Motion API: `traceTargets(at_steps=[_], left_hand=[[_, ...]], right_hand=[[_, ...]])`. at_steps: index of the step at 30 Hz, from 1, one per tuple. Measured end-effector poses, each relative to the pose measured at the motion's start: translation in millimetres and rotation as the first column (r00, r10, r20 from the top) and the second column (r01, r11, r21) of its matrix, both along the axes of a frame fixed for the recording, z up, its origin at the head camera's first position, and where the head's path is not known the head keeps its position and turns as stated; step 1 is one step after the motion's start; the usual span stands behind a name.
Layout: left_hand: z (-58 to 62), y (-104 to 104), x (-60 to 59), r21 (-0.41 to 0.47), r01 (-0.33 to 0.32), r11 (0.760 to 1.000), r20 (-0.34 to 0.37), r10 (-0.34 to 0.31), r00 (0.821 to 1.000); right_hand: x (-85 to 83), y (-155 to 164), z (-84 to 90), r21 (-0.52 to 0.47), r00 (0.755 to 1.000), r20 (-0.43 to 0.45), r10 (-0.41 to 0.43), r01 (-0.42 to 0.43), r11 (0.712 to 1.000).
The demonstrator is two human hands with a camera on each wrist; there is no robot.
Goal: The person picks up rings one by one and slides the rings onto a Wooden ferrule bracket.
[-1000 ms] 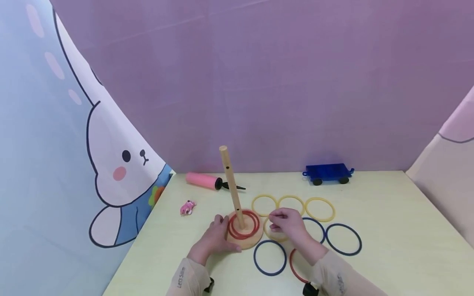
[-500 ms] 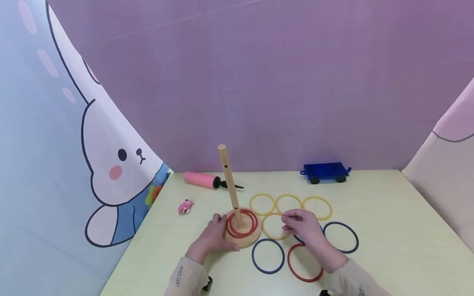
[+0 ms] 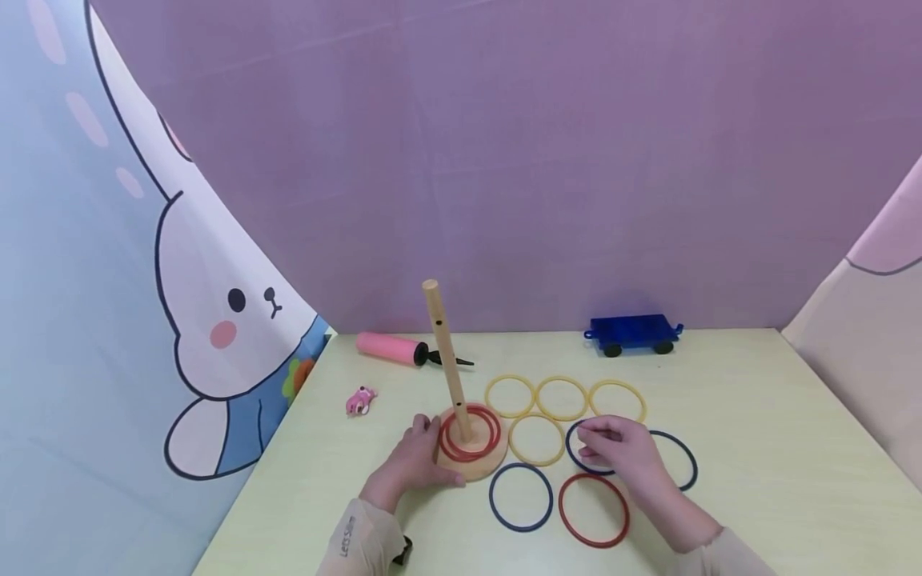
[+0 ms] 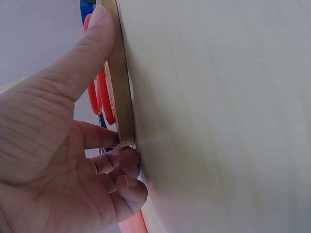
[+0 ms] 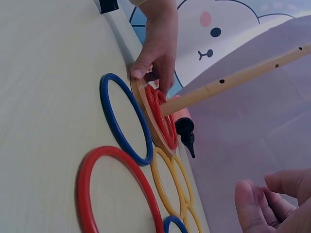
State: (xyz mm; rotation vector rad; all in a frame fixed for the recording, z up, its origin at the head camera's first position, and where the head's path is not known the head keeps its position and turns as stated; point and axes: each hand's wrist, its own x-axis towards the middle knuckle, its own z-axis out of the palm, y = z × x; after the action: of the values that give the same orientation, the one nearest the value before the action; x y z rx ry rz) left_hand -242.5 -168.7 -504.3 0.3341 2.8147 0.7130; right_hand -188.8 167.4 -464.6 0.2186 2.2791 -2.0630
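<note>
Purple cloth hangs behind a pale yellow counter, with a rabbit-print curtain on the left. On the counter stands a wooden peg on a round wooden base, with two red rings lying round the foot of the peg.

The left hand holds the rim of the base, its grip curled about the edge: in the left wrist view the thumb lies along the rim and the fingers tuck under it. It has kept this hold through all three frames.

The right hand has moved. A second ago it sat over the lone yellow ring just beside the base; half a second ago it was partly off that ring; now it is further right, over a blue ring, with its fingertips drawn together at the ring's far edge. Whether they pinch the ring I cannot tell. The yellow ring now shows whole and lies flat on the counter.

Nearer the person lie another blue ring and a single red ring; a third blue ring shows to the right of the hand. Three more yellow rings sit in a row behind. At the back are a pink pump, a small pink toy and a blue toy wagon.
</note>
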Motion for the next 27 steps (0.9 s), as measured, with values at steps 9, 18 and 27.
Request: traceTargets(at_steps=[9, 18, 27], left_hand=[[1.5, 1, -1.9, -0.009, 0.002, 1.000, -0.010, -0.002, 1.000], [2.1, 0, -0.7, 0.002, 0.016, 1.000, -0.014, -0.016, 1.000], [1.4, 0, 1.2, 0.007, -0.001, 1.000, 0.010, 0.001, 1.000]], right_hand=[[7.3, 24, -2.3, -0.012, 1.000, -0.018, -0.015, 0.014, 1.000], [15.7, 42, 1.7, -0.006, 0.999, -0.043, -0.029, 0.029, 1.000], [21.7, 62, -3.6, 0.039, 0.999, -0.002, -0.053, 0.053, 0.998]])
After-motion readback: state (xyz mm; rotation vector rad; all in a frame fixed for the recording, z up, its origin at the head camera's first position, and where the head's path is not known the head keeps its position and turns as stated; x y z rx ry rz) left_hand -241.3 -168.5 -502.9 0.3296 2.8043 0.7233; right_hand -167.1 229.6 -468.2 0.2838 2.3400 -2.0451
